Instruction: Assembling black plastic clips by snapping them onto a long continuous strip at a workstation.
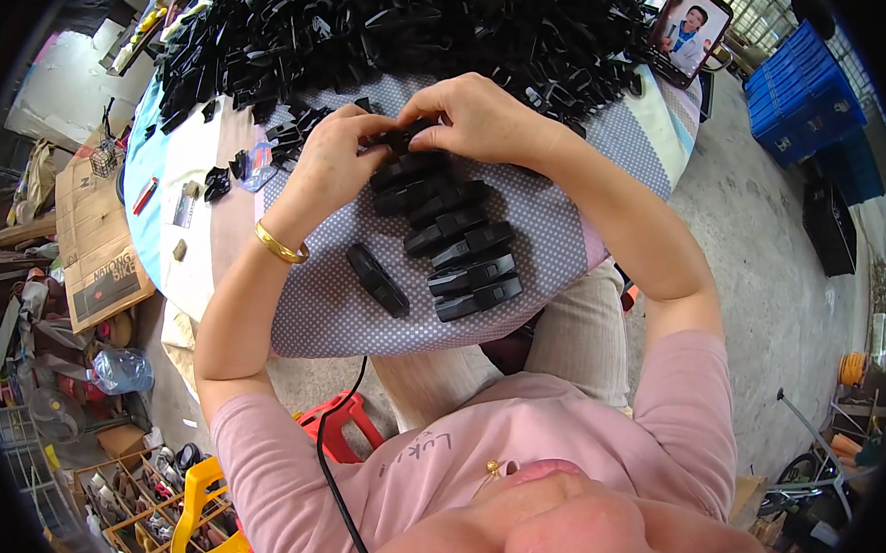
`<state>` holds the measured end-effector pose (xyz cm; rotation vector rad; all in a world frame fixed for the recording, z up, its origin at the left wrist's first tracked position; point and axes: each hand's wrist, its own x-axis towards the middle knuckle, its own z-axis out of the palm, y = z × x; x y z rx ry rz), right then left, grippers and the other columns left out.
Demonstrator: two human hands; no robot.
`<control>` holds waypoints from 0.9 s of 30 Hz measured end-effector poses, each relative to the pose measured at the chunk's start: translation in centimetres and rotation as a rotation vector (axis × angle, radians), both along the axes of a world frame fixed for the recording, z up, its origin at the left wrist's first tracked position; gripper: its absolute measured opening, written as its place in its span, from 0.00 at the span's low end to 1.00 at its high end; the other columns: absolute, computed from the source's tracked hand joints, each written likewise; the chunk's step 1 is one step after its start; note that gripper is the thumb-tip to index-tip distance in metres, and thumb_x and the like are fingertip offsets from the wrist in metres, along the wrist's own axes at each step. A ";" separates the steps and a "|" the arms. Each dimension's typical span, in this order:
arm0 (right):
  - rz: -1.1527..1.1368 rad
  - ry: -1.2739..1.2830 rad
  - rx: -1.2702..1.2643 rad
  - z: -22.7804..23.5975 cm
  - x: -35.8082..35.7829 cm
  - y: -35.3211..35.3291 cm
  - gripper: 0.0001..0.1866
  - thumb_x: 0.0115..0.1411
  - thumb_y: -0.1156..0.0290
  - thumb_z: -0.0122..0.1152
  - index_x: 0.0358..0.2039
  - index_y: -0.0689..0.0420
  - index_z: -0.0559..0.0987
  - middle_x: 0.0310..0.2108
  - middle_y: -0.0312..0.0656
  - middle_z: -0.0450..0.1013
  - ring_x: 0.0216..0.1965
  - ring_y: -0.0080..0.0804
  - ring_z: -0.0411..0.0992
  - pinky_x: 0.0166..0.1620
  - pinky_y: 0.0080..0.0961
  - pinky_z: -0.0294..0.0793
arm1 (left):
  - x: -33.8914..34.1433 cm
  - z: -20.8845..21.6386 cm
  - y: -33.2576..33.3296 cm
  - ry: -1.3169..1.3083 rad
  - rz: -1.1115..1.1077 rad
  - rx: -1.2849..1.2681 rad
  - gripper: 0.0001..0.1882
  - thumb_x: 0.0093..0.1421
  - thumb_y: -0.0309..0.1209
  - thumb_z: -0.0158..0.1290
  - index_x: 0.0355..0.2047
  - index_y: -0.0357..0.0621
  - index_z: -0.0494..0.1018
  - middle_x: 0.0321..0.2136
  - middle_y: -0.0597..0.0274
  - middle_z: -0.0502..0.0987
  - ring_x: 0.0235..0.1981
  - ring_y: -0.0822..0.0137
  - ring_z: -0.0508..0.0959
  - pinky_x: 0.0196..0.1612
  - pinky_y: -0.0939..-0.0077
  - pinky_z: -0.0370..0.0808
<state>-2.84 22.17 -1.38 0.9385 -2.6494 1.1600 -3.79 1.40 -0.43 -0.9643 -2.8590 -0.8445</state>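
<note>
My left hand (335, 155) and my right hand (479, 118) meet over the table, fingertips pinched on a small black plastic part (400, 136) between them. My fingers cover much of it, so its exact shape is hidden. Just below, a slanting row of several elongated black plastic pieces (473, 246) runs toward the table's near edge, lying close side by side. One more long black piece (378, 281) lies apart, left of the row. Beyond my hands a big heap of loose black plastic parts (406, 24) spreads over the far half of the table.
A dotted grey cloth (311, 315) covers the round table. A red pen (146, 196) and small tan blocks (180, 251) lie at left. A phone (688, 39) playing video stands at far right. Blue crates (803, 95) stand on the floor to the right; cardboard (100, 234) leans at left.
</note>
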 end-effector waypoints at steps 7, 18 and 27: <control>-0.164 0.273 0.245 0.3 0.5 -0.2 0.12 0.52 0.62 0.62 0.34 0.54 0.81 0.34 0.40 0.73 0.41 0.38 0.72 0.44 0.32 0.73 | 0.0 0.5 0.0 0.016 0.032 0.030 0.13 0.49 0.25 0.59 0.36 0.35 0.77 0.28 0.57 0.75 0.30 0.64 0.77 0.35 0.74 0.74; -0.128 0.270 0.187 0.4 -0.1 0.6 0.12 0.45 0.68 0.65 0.32 0.55 0.82 0.30 0.37 0.74 0.36 0.35 0.73 0.39 0.30 0.73 | -0.3 0.5 -0.1 0.022 0.007 0.044 0.12 0.47 0.27 0.61 0.33 0.35 0.78 0.26 0.57 0.74 0.26 0.65 0.75 0.32 0.74 0.71; -0.201 0.157 0.380 2.0 0.5 1.4 0.12 0.42 0.68 0.67 0.29 0.58 0.82 0.29 0.38 0.75 0.32 0.35 0.74 0.37 0.28 0.73 | -0.5 0.4 -0.1 0.000 0.005 0.041 0.12 0.47 0.27 0.61 0.34 0.35 0.79 0.26 0.58 0.75 0.26 0.66 0.75 0.32 0.75 0.71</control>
